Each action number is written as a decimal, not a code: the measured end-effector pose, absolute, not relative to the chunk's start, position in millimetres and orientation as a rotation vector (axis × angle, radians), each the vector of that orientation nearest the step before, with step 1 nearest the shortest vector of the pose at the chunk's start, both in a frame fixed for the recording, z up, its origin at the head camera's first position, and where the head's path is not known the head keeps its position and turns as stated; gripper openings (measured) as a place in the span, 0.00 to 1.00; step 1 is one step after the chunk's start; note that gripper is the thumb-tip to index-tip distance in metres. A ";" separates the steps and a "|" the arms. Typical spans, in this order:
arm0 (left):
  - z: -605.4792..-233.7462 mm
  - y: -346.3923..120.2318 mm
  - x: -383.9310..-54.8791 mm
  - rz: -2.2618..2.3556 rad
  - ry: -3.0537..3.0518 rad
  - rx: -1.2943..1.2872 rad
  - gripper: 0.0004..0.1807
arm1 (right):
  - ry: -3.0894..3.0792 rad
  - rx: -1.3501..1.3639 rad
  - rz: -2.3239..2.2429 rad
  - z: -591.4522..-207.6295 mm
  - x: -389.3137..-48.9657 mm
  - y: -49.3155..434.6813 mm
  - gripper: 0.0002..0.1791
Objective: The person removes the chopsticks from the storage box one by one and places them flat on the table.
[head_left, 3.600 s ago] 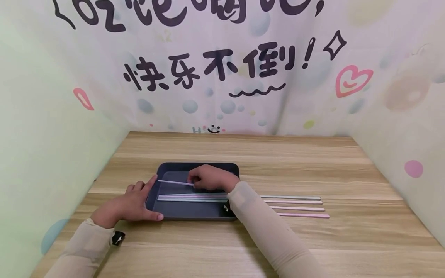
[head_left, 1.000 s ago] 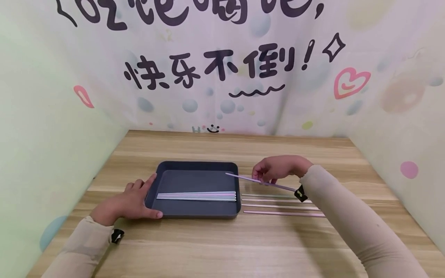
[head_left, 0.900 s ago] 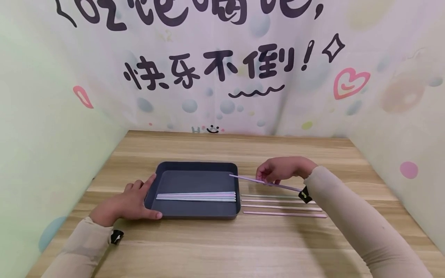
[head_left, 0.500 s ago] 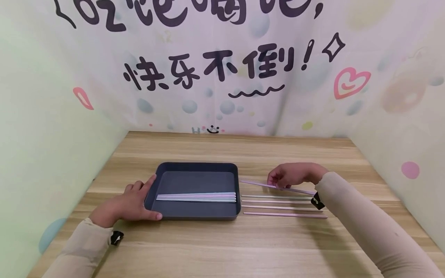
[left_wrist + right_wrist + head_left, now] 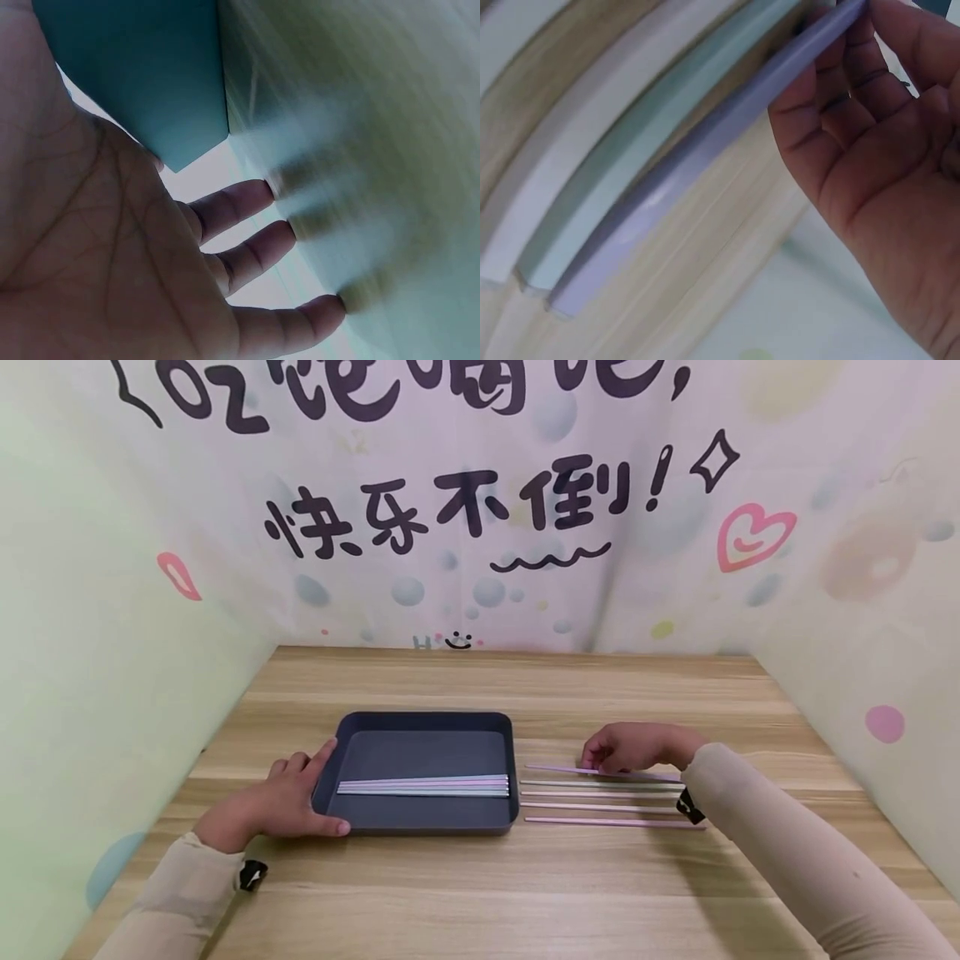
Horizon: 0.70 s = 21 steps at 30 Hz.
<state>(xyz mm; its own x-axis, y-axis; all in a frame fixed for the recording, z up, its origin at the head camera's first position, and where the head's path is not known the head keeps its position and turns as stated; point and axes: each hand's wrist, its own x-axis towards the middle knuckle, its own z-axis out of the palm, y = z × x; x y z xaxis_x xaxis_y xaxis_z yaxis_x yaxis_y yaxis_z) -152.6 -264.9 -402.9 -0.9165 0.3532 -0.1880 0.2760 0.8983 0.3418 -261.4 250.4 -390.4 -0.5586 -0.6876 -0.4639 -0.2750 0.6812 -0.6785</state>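
My right hand point(image 5: 630, 747) pinches a purple chopstick point(image 5: 551, 768) low over the table, right of the tray. In the right wrist view the purple chopstick point(image 5: 675, 176) lies close beside a mint-green chopstick point(image 5: 645, 146) and a whitish one point(image 5: 577, 139). A pink chopstick point(image 5: 592, 821) is the nearest of the loose row. At the left end of a dark tray point(image 5: 420, 827) my left hand point(image 5: 279, 797) rests spread, thumb at the near corner and fingers along the left edge. Several pale chopsticks point(image 5: 423, 785) lie together inside the tray.
The wooden table point(image 5: 450, 893) carries the tray and the chopsticks. A printed cloth point(image 5: 465, 510) hangs at the back, with pale walls at left and right. My right sleeve point(image 5: 795, 852) covers part of the table's right side.
My right hand has gone from over the tray out to the right with the purple chopstick, then lowered it beside the row. My left hand has stayed at the tray's left end.
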 end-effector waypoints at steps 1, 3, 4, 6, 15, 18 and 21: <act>-403.5 -265.0 -152.4 0.460 2.818 0.474 0.71 | 2.159 -0.748 -0.703 -390.7 -261.2 250.6 0.11; -404.5 -265.9 -152.6 0.457 2.820 0.479 0.71 | 2.181 -0.767 -0.685 -391.3 -260.8 250.9 0.11; -404.9 -266.2 -152.7 0.456 2.820 0.480 0.71 | 2.185 -0.781 -0.680 -391.3 -260.6 251.0 0.11; -405.3 -266.3 -152.7 0.454 2.820 0.481 0.71 | 2.199 -0.787 -0.674 -391.4 -259.8 251.3 0.11; -404.7 -266.3 -152.5 0.443 2.817 0.470 0.71 | 2.229 -0.850 -0.674 -394.1 -258.5 247.9 0.11; -403.8 -265.0 -152.6 0.437 2.812 0.457 0.72 | 2.247 -0.869 -0.674 -395.5 -259.0 247.3 0.11; -403.5 -264.6 -152.6 0.433 2.809 0.450 0.72 | 2.258 -0.884 -0.677 -395.0 -259.3 247.2 0.10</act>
